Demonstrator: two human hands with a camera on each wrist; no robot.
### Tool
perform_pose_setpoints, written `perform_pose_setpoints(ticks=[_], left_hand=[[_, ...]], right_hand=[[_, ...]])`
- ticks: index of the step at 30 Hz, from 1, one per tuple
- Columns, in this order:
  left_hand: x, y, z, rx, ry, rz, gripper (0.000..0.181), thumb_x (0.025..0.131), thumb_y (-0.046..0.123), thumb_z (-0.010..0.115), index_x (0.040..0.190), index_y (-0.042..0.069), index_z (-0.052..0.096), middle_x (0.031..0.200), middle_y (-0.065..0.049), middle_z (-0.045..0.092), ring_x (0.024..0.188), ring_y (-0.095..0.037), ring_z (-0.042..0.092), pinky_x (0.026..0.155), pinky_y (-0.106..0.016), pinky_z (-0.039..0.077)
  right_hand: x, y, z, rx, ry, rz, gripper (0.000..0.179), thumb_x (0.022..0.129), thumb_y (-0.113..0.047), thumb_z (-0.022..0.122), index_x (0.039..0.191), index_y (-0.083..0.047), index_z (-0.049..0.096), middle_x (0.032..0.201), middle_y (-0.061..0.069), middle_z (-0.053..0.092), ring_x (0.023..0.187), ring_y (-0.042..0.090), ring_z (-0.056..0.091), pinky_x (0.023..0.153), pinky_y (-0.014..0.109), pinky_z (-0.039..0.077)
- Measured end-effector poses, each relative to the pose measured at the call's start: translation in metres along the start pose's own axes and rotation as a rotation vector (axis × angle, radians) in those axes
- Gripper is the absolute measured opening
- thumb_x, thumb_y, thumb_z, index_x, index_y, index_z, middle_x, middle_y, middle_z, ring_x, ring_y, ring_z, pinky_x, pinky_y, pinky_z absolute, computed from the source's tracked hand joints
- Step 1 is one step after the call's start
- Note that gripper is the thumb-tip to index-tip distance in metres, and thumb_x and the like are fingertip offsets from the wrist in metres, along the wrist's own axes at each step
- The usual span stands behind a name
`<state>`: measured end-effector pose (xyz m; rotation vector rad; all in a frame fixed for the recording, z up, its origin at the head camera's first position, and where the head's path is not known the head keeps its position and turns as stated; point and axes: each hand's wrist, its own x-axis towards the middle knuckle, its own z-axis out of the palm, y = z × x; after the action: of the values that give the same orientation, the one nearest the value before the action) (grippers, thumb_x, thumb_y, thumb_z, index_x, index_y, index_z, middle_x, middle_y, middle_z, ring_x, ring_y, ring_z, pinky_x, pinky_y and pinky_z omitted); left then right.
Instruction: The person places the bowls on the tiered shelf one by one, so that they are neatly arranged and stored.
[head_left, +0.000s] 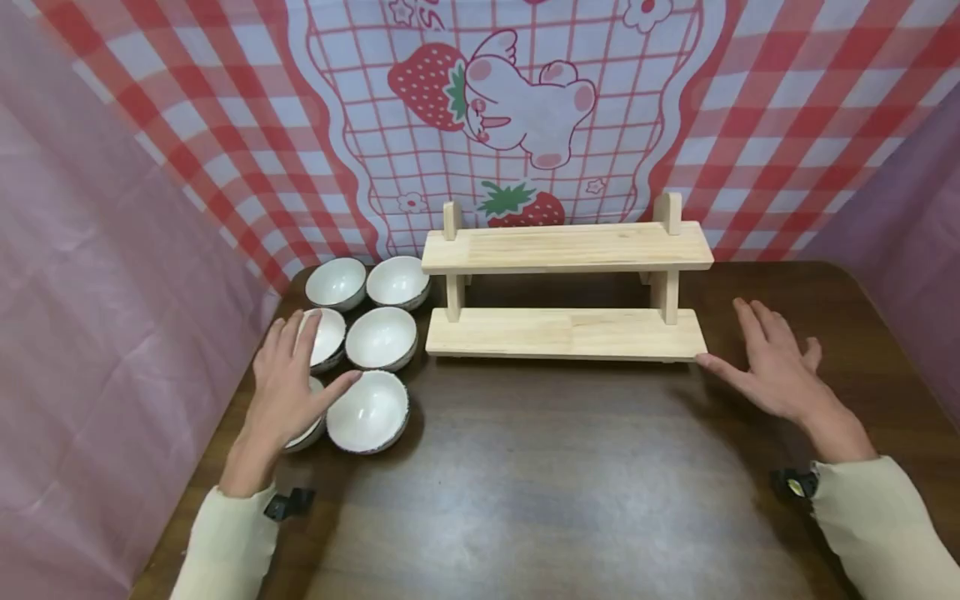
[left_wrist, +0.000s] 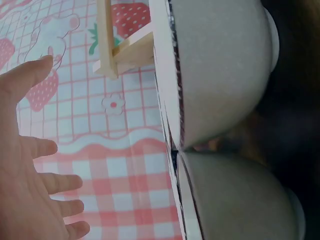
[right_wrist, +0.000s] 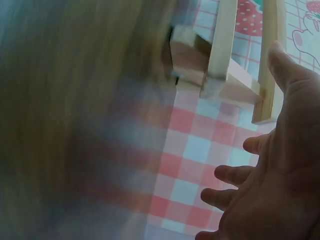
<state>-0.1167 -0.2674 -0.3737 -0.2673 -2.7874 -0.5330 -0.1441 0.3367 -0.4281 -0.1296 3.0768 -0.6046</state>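
Observation:
Several white bowls with dark rims stand in two columns at the left of the table, among them a front bowl (head_left: 367,412) and a middle bowl (head_left: 381,338). Over the left column hovers my left hand (head_left: 283,392), fingers spread and holding nothing; it hides parts of two bowls. Two bowls' outer sides (left_wrist: 220,70) fill the right of the left wrist view. A two-tier light wooden shelf (head_left: 566,333) stands at the back middle, with nothing on its boards. My right hand (head_left: 780,371) is spread beside the shelf's right end, holding nothing.
The brown wooden table (head_left: 540,475) has rounded back corners. Behind it hangs a red-and-white checked cloth (head_left: 247,125) with strawberry prints. Pink curtains (head_left: 90,292) hang at both sides.

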Motion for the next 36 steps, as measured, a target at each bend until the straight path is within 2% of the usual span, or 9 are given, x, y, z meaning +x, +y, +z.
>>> perform_pose_setpoints(ticks=[9,17,21,29,36], left_hand=[[-0.019,-0.017,-0.005,-0.065,0.065,-0.048,0.093,0.078,0.037,0.080,0.152,0.003,0.035,0.152,-0.032,0.037,0.140,-0.053,0.030,0.104,-0.076,0.023],[-0.030,-0.033,-0.009,-0.115,0.046,-0.114,0.096,0.078,0.031,0.079,0.156,0.005,0.031,0.154,-0.031,0.036,0.140,-0.054,0.029,0.106,-0.076,0.021],[-0.037,-0.042,-0.007,-0.148,0.048,-0.149,0.095,0.077,0.030,0.080,0.154,0.002,0.032,0.153,-0.032,0.036,0.140,-0.055,0.029,0.107,-0.076,0.020],[-0.050,-0.058,-0.004,-0.183,-0.017,-0.234,0.103,0.077,0.033,0.081,0.158,0.004,0.024,0.157,-0.033,0.030,0.142,-0.056,0.026,0.109,-0.077,0.019],[-0.056,-0.065,0.000,-0.229,-0.085,-0.291,0.107,0.079,0.034,0.081,0.160,0.006,0.017,0.162,-0.030,0.022,0.145,-0.056,0.021,0.109,-0.078,0.020]], right_hand=[[0.007,-0.009,0.018,0.101,-0.078,0.014,0.109,0.093,-0.059,0.058,0.160,-0.002,-0.006,0.164,0.033,0.006,0.148,0.056,0.013,0.095,0.090,0.008],[0.012,-0.011,0.023,0.160,-0.122,0.009,0.112,0.092,-0.058,0.060,0.159,0.000,-0.009,0.164,0.033,0.001,0.148,0.057,0.014,0.099,0.086,0.011],[0.015,-0.011,0.028,0.187,-0.138,-0.012,0.109,0.094,-0.054,0.060,0.159,0.001,-0.008,0.164,0.034,0.002,0.146,0.058,0.016,0.103,0.082,0.017],[0.017,-0.013,0.033,0.289,-0.167,-0.003,0.108,0.094,-0.051,0.063,0.160,-0.008,-0.011,0.165,0.031,0.005,0.146,0.057,0.020,0.106,0.077,0.025],[0.018,-0.012,0.036,0.300,-0.161,0.002,0.107,0.095,-0.050,0.062,0.160,-0.008,-0.011,0.164,0.034,0.007,0.143,0.059,0.023,0.106,0.075,0.027]])
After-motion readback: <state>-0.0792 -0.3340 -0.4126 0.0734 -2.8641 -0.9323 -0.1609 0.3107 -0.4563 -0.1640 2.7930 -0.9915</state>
